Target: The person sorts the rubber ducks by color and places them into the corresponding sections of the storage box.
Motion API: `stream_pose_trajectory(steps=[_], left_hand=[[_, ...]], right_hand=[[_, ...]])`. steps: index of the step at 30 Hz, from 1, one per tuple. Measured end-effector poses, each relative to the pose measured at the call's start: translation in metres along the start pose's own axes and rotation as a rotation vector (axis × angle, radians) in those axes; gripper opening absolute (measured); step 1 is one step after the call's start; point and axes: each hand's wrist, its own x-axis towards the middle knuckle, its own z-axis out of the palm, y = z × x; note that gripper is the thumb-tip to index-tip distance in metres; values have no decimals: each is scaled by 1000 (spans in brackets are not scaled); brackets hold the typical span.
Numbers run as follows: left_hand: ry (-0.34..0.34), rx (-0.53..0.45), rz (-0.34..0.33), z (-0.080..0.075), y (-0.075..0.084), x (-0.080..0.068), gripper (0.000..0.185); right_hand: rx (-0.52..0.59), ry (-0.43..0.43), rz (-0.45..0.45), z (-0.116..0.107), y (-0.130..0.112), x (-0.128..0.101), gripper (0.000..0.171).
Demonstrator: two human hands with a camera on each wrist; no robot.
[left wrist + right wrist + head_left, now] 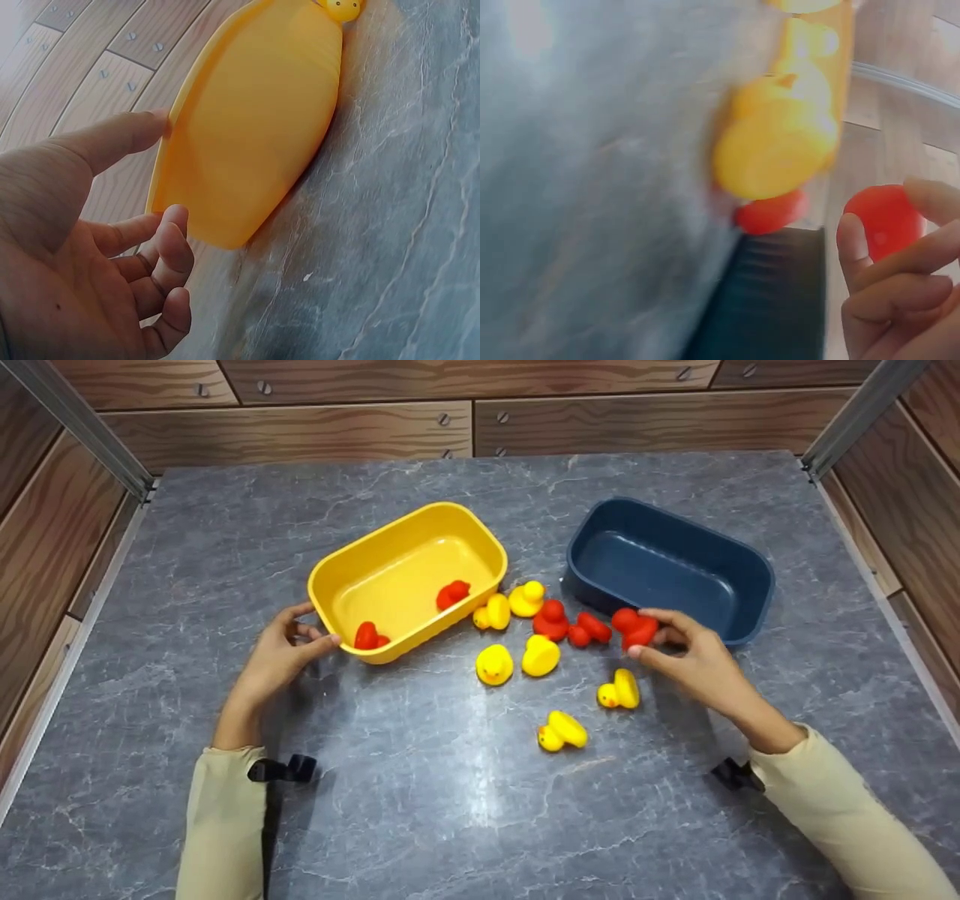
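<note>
My left hand [279,656] holds the left corner of a yellow bin [409,649], its thumb and forefinger at the rim. In the left wrist view the other fingers curl beside the yellow bin's wall [255,127]. Two red rubber ducks, one near the right end [452,595] and one at the near left [367,636], lie inside it. My right hand [694,656] pinches a red rubber duck [632,628] between thumb and fingers, close to the near side of a dark blue bin [667,562]. The right wrist view shows this red duck [885,217] between the fingertips.
Between the bins lie a red duck [551,620], another red duck [591,629] and a yellow duck [527,598]. Several more yellow ducks [495,664] are scattered nearer on the grey marbled table [420,810]. Wood-patterned panels [300,431] border the back and sides.
</note>
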Motion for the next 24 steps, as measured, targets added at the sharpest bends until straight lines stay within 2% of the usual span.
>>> stream_pose_trajectory(steps=[11,19,24], left_hand=[[5,-9,-1,0,2,-1,75],[-1,-39,-7,1,1,-2,74],[2,-27,1,2,1,-2,74]], right_hand=[[167,41,-60,-8,-35,4,52],[204,55,-91,-2,-73,25,53],[253,44,-131,12,-98,40,53]])
